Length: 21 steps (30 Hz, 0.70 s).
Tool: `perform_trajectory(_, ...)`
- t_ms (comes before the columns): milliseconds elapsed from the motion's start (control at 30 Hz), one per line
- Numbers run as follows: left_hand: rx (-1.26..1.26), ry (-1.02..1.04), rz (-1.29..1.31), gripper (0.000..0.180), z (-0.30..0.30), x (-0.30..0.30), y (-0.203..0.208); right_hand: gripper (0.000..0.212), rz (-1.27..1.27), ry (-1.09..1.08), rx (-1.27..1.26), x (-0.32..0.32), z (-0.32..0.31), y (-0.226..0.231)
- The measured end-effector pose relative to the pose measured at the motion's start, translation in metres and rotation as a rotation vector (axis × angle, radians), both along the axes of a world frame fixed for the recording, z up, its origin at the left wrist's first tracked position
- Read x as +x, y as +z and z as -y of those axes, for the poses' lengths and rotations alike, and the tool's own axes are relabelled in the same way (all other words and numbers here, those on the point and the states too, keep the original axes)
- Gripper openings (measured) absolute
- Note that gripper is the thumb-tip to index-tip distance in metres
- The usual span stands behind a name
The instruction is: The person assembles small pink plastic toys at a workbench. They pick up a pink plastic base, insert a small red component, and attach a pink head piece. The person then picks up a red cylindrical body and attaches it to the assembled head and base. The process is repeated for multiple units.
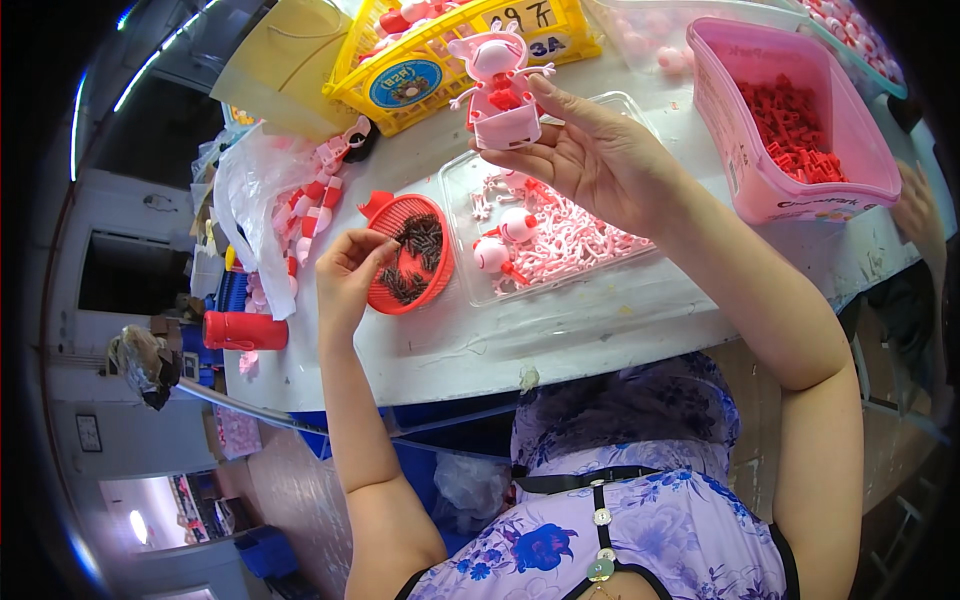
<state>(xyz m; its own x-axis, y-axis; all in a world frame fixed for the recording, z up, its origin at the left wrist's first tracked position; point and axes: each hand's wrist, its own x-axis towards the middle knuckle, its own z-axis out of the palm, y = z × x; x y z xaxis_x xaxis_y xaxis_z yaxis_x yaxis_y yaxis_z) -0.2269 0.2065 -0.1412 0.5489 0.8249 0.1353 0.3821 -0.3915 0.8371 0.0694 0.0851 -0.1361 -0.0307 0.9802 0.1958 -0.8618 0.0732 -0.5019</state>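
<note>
Raised over the table, my right hand [612,155] grips a pink toy figure [497,58] with a rounded head, thin outstretched arms and red parts at its middle. Thumb and fingers close around its side and base. My left hand [348,272] is at the left rim of a round red basket [404,308], thumb and fingertips pinched together. Whatever they hold, if anything, is too small to make out. Small dark, screw-like pieces [422,238] lie in that basket. Beside it, a clear tray [560,284] contains pink arm-like parts [590,232] and a few toy heads [517,225].
A pink bin [718,150] of red pieces stands right; a yellow crate [440,100] sits at the back. Leftward are a plastic bag [245,190], red-and-pink parts [312,205] and a red cylinder [245,331]. Another person's hand [915,205] shows at far right.
</note>
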Motion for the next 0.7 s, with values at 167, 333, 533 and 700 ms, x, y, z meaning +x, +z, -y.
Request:
perform_trajectory(167, -0.034, 0.008, -0.008, 0.006, 0.0001, 0.0008, -0.001, 0.054, -0.009, -0.007, 0.007, 0.0001, 0.0005, 0.0005)
perform_trajectory(333, -0.067, 0.0, 0.023, 0.008, 0.0035, 0.0027, 0.0016, 0.053, -0.01, -0.005, 0.002, -0.0001, 0.0008, 0.0006)
perform_trajectory(533, -0.032, -0.018, 0.007, 0.016, 0.0014, 0.0005, -0.0015, 0.053, 0.007, -0.005, 0.006, -0.0001, 0.0005, 0.0011)
perform_trajectory(700, -0.025, 0.007, 0.02, 0.016, 0.0082, 0.0054, 0.0012, 0.053, 0.005, 0.005, 0.01, 0.0007, -0.0004, 0.0001)
